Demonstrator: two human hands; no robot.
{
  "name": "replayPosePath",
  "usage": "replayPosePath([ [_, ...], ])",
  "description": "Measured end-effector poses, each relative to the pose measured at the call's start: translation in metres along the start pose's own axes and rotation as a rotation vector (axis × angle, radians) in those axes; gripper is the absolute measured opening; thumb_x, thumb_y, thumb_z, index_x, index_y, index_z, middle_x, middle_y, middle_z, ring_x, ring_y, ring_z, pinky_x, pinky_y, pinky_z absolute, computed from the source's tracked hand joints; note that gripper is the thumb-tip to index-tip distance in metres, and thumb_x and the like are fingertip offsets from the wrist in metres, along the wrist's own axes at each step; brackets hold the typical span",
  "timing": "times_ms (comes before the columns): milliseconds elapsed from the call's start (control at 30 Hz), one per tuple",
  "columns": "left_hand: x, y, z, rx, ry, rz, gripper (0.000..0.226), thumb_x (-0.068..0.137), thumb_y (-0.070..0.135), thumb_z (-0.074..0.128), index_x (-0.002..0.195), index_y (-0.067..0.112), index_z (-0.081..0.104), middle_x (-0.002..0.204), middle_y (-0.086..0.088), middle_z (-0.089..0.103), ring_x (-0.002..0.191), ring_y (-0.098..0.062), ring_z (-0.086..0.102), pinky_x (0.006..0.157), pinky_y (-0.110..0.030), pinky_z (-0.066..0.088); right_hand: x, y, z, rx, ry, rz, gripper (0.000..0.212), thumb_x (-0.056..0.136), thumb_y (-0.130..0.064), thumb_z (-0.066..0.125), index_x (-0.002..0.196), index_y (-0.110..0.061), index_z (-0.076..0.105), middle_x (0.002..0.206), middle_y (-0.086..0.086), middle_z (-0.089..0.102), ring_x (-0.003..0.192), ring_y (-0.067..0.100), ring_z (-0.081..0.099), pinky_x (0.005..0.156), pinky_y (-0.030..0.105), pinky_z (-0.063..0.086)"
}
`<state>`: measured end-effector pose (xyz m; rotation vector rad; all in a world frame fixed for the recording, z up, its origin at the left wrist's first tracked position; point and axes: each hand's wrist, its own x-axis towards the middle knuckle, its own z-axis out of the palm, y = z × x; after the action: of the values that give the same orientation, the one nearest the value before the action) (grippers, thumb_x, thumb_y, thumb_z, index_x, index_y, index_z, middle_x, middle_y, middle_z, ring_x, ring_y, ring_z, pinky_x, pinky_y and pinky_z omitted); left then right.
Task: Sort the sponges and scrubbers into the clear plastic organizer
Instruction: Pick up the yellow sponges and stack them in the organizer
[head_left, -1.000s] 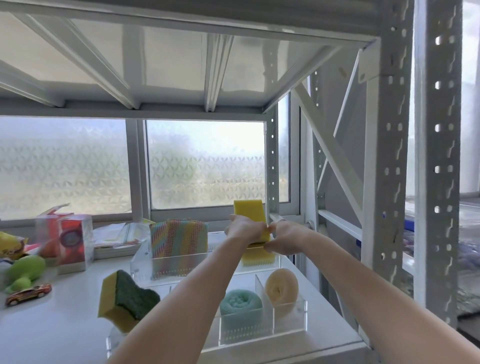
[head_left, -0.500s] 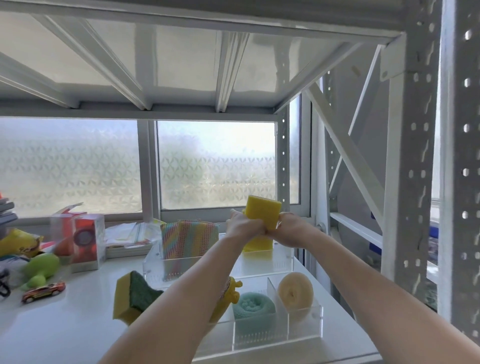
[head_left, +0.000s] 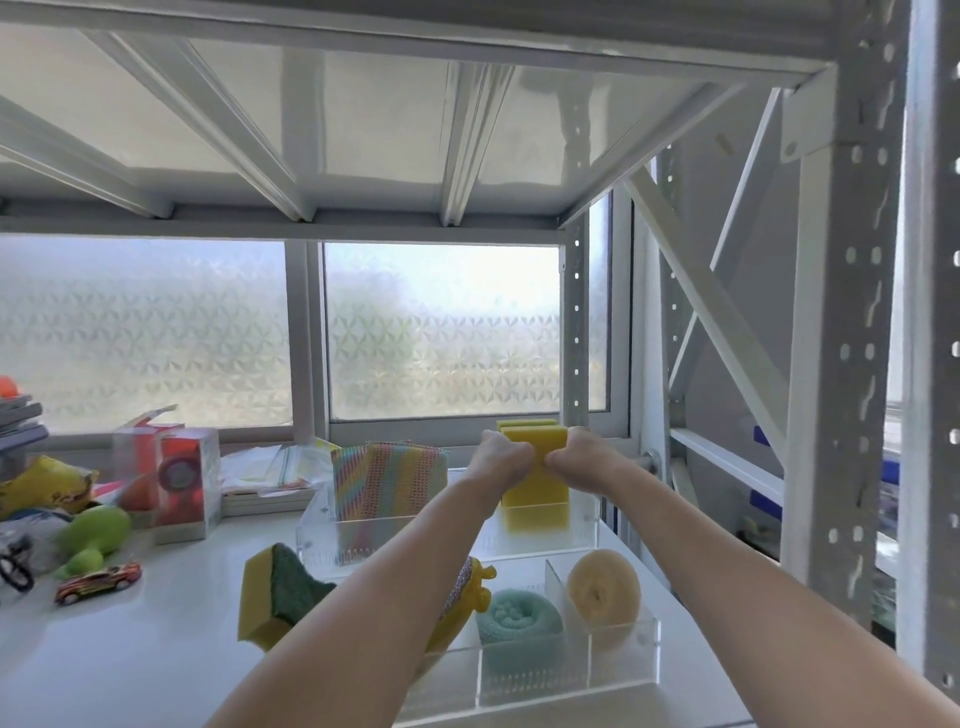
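Both hands, left (head_left: 498, 460) and right (head_left: 579, 460), gripped the sponge (head_left: 535, 480) over the organizer's (head_left: 587, 525) far-right compartment; light and squashy, it seemed best pinched by its sides.

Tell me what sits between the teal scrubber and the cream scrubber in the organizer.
In the head view, only a clear divider wall stands between the teal scrubber and the cream scrubber.
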<state>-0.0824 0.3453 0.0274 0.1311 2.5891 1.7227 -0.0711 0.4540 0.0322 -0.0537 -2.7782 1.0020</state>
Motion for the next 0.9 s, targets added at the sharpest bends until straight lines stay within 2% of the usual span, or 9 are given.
replayPosePath([
  [67, 0.003, 0.0, -0.001, 0.031, -0.002, 0.006, 0.061, 0.071, 0.013, 0.04, 0.13, -0.002, 0.049, 0.117, -0.017, 0.064, 0.102, -0.027, 0.063, 0.068, -0.031, 0.049, 0.004, 0.001, 0.0, 0.003, 0.043, 0.016, 0.026, 0.085, -0.012, 0.047, 0.106, 0.0, 0.056, 0.098, 0.015, 0.062, 0.09, 0.027, 0.06, 0.076, 0.035, 0.048],
  [133, 0.004, 0.0, -0.002, 0.067, 0.0, 0.018, 0.047, 0.079, 0.01, 0.039, 0.12, -0.002, 0.058, 0.115, -0.016, 0.067, 0.104, -0.028, 0.064, 0.08, -0.035, 0.054, 0.008, 0.002, 0.002, 0.001, 0.057, 0.028, 0.028, 0.086, -0.016, 0.046, 0.106, 0.0, 0.057, 0.1, 0.015, 0.063, 0.092, 0.028, 0.062, 0.077, 0.037, 0.049],
  [233, 0.003, -0.001, 0.001, 0.119, 0.032, 0.018, 0.046, 0.082, 0.01, 0.037, 0.121, -0.003, 0.058, 0.123, -0.02, 0.064, 0.113, -0.032, 0.061, 0.097, -0.04, 0.053, 0.009, 0.004, 0.006, 0.001, 0.035, 0.029, 0.019, 0.091, -0.017, 0.042, 0.095, -0.005, 0.056, 0.093, 0.012, 0.058, 0.083, 0.024, 0.055, 0.069, 0.031, 0.042],
  [333, 0.0, -0.002, 0.004, 0.164, 0.044, 0.004, 0.052, 0.08, 0.014, 0.037, 0.126, -0.002, 0.055, 0.131, -0.021, 0.057, 0.117, -0.033, 0.059, 0.096, -0.039, 0.053, 0.008, 0.005, 0.008, 0.018, 0.037, 0.052, 0.017, 0.091, -0.017, 0.041, 0.091, -0.006, 0.054, 0.091, 0.012, 0.057, 0.082, 0.024, 0.053, 0.066, 0.028, 0.038],
  [433, -0.003, -0.005, 0.004, 0.206, 0.039, 0.008, 0.05, 0.084, 0.014, 0.037, 0.129, -0.002, 0.051, 0.133, -0.021, 0.055, 0.119, -0.033, 0.057, 0.096, -0.038, 0.05, 0.013, 0.009, 0.014, 0.039, 0.034, 0.057, 0.015, 0.084, -0.017, 0.043, 0.088, -0.008, 0.055, 0.093, 0.013, 0.059, 0.082, 0.025, 0.053, 0.071, 0.031, 0.042],
  [567, -0.006, -0.006, 0.004, 0.244, 0.042, 0.025, 0.048, 0.086, 0.012, 0.038, 0.129, -0.004, 0.052, 0.133, -0.022, 0.056, 0.12, -0.033, 0.057, 0.095, -0.039, 0.05, 0.018, 0.015, 0.024, 0.02, 0.063, 0.074, 0.042, 0.079, -0.026, 0.044, 0.111, -0.002, 0.056, 0.12, 0.021, 0.059, 0.103, 0.031, 0.058, 0.082, 0.037, 0.046],
  [700, -0.007, -0.004, 0.001, 0.273, 0.025, 0.034, 0.048, 0.085, 0.011, 0.04, 0.128, -0.004, 0.053, 0.132, -0.022, 0.057, 0.12, -0.032, 0.057, 0.094, -0.038, 0.05, 0.011, 0.018, 0.021, 0.044, 0.026, 0.097, 0.057, 0.073, -0.028, 0.043, 0.123, -0.003, 0.055, 0.123, 0.02, 0.06, 0.109, 0.034, 0.059, 0.09, 0.04, 0.048],
  [767, -0.009, -0.001, -0.006, 0.279, 0.053, 0.044, 0.051, 0.082, 0.014, 0.041, 0.129, -0.004, 0.051, 0.132, -0.022, 0.056, 0.121, -0.032, 0.056, 0.09, -0.034, 0.049, -0.002, 0.009, 0.014, 0.052, 0.096, 0.105, 0.056, 0.08, -0.025, 0.043, 0.13, 0.0, 0.049, 0.13, 0.021, 0.055, 0.116, 0.036, 0.054, 0.096, 0.041, 0.045],
  [900, -0.013, 0.006, -0.035, 0.275, 0.234, 0.072, 0.057, 0.082, 0.013, 0.04, 0.136, -0.007, 0.04, 0.139, -0.024, 0.047, 0.126, -0.036, 0.048, 0.103, -0.04, 0.041, -0.019, -0.021, -0.001, 0.081, 0.424, -0.064, 0.048, 0.09, -0.018, 0.046, 0.133, 0.002, 0.042, 0.137, 0.021, 0.045, 0.126, 0.035, 0.044, 0.103, 0.042, 0.037],
])
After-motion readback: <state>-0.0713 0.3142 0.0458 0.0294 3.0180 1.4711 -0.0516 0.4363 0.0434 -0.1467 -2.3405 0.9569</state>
